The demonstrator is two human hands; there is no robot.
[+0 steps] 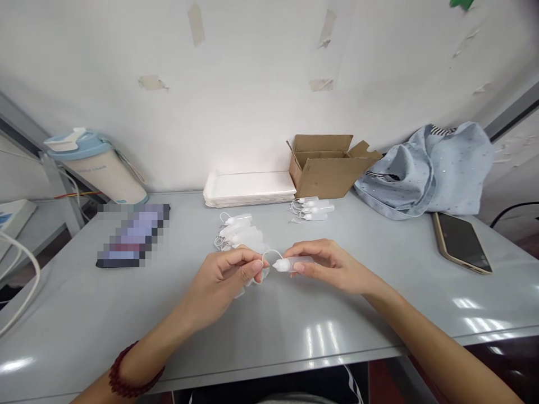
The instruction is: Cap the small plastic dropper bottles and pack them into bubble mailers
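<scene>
A small translucent bottle [297, 264] with a white nozzle lies between the thumb and fingers of my right hand [332, 265]. Its nozzle points left, and a thin white loop arches from it. My left hand [229, 280] pinches the end of that loop, a cap with a thin tip, just left of the nozzle. Behind my left hand is a pile of similar bottles [242, 231] with looped caps; a few more pieces show under its fingers. A smaller group of bottles [318, 210] rests farther back, in front of the cardboard box [326, 178].
White stacked trays [252, 189] stand against the wall beside the box. At the left are a blurred phone [135, 235] and a tumbler [105, 171]. A blue cloth bag [446, 168] and another phone [463, 243] occupy the right of the grey table [320, 331].
</scene>
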